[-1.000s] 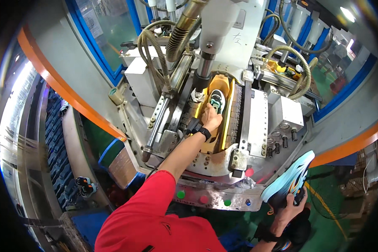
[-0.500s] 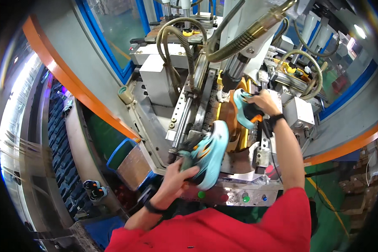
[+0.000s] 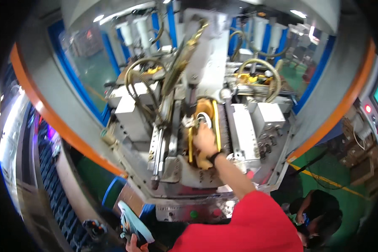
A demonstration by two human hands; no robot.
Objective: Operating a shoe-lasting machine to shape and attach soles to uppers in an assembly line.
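Note:
At the lower left, my left hand (image 3: 135, 244) grips a sneaker (image 3: 134, 223) with a pale blue sole and a dark upper with orange marks. It is held low beside the machine's front edge. My right hand (image 3: 205, 140) reaches into the machine's middle station, down into a brown, yellow-edged mould (image 3: 204, 107). Its fingers close on a small dark thing with a white curved rim (image 3: 204, 116), whose kind is blurred and partly covered by the hand. A white crumpled bit (image 3: 188, 121) lies left of the fingers.
Metal cylinders and hoses (image 3: 137, 65) flank the mould, with a grey block (image 3: 268, 116) at right. On the left, another dark shoe (image 3: 94, 229) sits by the conveyor (image 3: 63, 210). A person in dark clothing (image 3: 319, 212) is low at the right. A red-lit panel (image 3: 367, 109) stands beyond.
My left hand has carried its sneaker from the machine's front down to the lower left. My right hand, earlier holding a pale blue shoe above the mould, is now down inside it. The view has turned.

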